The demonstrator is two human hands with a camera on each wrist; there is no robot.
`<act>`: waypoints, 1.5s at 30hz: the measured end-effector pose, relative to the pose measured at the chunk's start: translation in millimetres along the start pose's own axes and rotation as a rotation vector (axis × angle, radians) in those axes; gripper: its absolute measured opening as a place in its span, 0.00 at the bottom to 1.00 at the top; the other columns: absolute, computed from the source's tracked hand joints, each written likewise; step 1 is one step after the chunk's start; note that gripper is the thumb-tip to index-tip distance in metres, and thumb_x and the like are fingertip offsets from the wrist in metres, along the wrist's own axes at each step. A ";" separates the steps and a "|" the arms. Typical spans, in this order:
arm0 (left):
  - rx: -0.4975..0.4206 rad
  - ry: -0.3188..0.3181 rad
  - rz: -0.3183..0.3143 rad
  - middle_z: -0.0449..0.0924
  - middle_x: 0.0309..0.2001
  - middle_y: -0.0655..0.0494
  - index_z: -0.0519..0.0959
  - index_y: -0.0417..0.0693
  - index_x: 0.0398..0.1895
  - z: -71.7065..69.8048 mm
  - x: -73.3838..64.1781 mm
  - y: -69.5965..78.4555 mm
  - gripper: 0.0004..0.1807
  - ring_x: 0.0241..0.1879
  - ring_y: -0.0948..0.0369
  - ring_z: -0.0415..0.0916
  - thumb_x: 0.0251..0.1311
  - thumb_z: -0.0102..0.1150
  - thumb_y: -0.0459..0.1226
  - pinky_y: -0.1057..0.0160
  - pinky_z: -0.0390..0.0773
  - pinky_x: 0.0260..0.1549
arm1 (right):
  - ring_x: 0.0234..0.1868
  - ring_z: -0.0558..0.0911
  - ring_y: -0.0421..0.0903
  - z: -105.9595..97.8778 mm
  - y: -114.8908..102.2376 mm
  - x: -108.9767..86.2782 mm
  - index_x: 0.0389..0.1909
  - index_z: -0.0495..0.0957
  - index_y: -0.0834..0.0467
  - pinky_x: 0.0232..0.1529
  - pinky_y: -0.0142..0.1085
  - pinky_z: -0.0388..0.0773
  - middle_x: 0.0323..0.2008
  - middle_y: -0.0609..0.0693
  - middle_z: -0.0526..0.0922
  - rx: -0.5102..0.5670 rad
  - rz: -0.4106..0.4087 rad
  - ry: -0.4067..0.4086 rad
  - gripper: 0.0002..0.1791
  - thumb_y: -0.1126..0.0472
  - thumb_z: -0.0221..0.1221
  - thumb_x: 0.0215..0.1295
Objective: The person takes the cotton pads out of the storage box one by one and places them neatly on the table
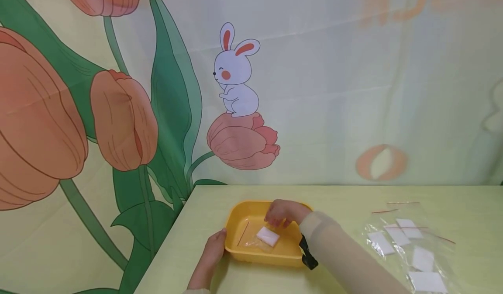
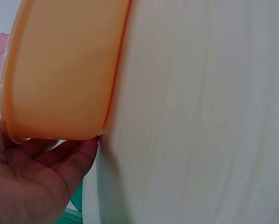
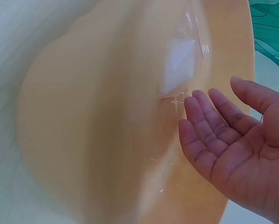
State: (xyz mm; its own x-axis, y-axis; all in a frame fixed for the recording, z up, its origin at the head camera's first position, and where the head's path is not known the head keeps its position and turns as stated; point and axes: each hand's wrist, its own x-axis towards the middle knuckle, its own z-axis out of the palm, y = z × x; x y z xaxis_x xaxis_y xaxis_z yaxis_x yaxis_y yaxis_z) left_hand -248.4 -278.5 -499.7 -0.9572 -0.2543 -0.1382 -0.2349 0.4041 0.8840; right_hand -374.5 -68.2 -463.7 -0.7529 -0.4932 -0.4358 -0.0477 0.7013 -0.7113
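A yellow plastic tray [image 1: 275, 259] stands on the table. Inside lies a clear zip bag [image 1: 245, 235] with a red seal line and a white flat block [image 1: 268, 236]; the right wrist view shows this white block [image 3: 179, 65] too. My left hand [image 1: 214, 248] holds the tray's left end, its fingers [image 2: 76, 163] against the outer wall. My right hand [image 1: 286, 212] hovers over the tray's far right part, just beyond the bag. In the right wrist view that hand [image 3: 237, 140] has loosely bent fingers with nothing between them.
Several clear zip bags [image 1: 401, 252] with white flat pieces and red seal lines lie partly overlapping on the table's right side. A black strap [image 1: 308, 254] is at my right wrist. Behind the pale green table [image 1: 334, 198] hangs a cloth [image 1: 322, 88] printed with tulips and a rabbit.
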 end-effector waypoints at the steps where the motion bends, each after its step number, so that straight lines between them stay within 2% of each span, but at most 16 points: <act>1: -0.001 0.001 0.000 0.72 0.66 0.27 0.68 0.21 0.67 0.1 -0.2 0.1 0.29 0.69 0.36 0.69 0.82 0.32 0.41 0.37 0.67 0.71 | 0.32 0.80 0.44 0.7 0.1 0.0 0.36 0.84 0.62 0.40 0.39 0.87 0.30 0.50 0.84 0.001 0.009 0.003 0.08 0.61 0.62 0.69; 5: 0.009 0.004 0.006 0.72 0.66 0.27 0.68 0.21 0.67 0.2 -0.1 -0.3 0.29 0.69 0.35 0.68 0.82 0.32 0.40 0.36 0.67 0.71 | 0.29 0.77 0.42 3.9 -2.7 -8.5 0.26 0.80 0.60 0.37 0.36 0.85 0.25 0.48 0.79 -0.010 0.050 0.035 0.11 0.61 0.62 0.69; 8: 0.008 0.000 0.012 0.72 0.66 0.26 0.68 0.20 0.67 -0.1 -0.5 -0.1 0.29 0.69 0.35 0.68 0.82 0.32 0.40 0.36 0.66 0.71 | 0.26 0.74 0.41 6.5 -2.6 -14.2 0.21 0.75 0.57 0.31 0.33 0.79 0.22 0.46 0.76 -0.015 0.057 0.053 0.15 0.62 0.61 0.69; 14: -0.009 -0.002 0.017 0.70 0.67 0.26 0.67 0.20 0.67 -0.7 -1.7 0.2 0.29 0.70 0.34 0.66 0.82 0.32 0.40 0.36 0.66 0.72 | 0.23 0.71 0.40 12.4 2.0 -12.5 0.20 0.73 0.56 0.26 0.30 0.74 0.19 0.44 0.72 -0.007 0.039 0.063 0.15 0.64 0.60 0.68; 18: -0.012 0.008 0.027 0.72 0.66 0.25 0.68 0.20 0.66 -0.8 -2.4 0.3 0.28 0.69 0.35 0.68 0.81 0.33 0.39 0.37 0.66 0.71 | 0.21 0.68 0.40 14.2 2.0 -11.4 0.18 0.74 0.57 0.23 0.29 0.69 0.17 0.45 0.71 -0.014 0.051 0.042 0.16 0.65 0.61 0.67; 27: -0.007 0.012 0.034 0.75 0.62 0.26 0.70 0.20 0.64 -1.6 -3.0 0.0 0.28 0.65 0.37 0.72 0.81 0.33 0.40 0.37 0.68 0.70 | 0.19 0.65 0.40 14.8 -4.3 -16.0 0.14 0.73 0.56 0.24 0.27 0.64 0.14 0.44 0.66 -0.072 0.089 -0.004 0.19 0.60 0.66 0.64; 32: -0.004 0.002 0.020 0.73 0.65 0.26 0.69 0.20 0.65 -1.5 -2.3 0.5 0.29 0.69 0.35 0.68 0.82 0.32 0.40 0.36 0.66 0.72 | 0.20 0.67 0.41 16.5 -8.8 -16.8 0.16 0.76 0.57 0.25 0.28 0.66 0.15 0.45 0.68 -0.082 0.108 0.013 0.17 0.60 0.67 0.63; 39: 0.003 0.009 0.000 0.70 0.67 0.26 0.68 0.21 0.66 -1.0 -2.6 2.6 0.29 0.71 0.34 0.65 0.81 0.33 0.40 0.36 0.64 0.73 | 0.29 0.76 0.47 21.5 -14.8 -16.6 0.29 0.86 0.61 0.35 0.35 0.77 0.24 0.50 0.81 -0.045 0.184 0.063 0.08 0.60 0.71 0.59; 45: -0.019 -0.003 0.031 0.71 0.66 0.26 0.69 0.20 0.65 -2.7 -2.8 1.1 0.28 0.70 0.34 0.66 0.81 0.33 0.39 0.36 0.65 0.72 | 0.29 0.75 0.46 28.0 -18.5 -14.2 0.28 0.84 0.61 0.35 0.35 0.77 0.24 0.50 0.78 -0.039 0.206 0.075 0.09 0.61 0.73 0.57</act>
State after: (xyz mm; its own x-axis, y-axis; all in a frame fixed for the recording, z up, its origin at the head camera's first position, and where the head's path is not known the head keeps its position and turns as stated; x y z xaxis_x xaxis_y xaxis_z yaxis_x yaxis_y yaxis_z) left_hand -245.6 -279.7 -497.1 -0.9646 -0.2390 -0.1115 -0.2015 0.3954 0.8961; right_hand -344.6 -88.6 -459.8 -0.7963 -0.2985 -0.5261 0.0878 0.8035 -0.5888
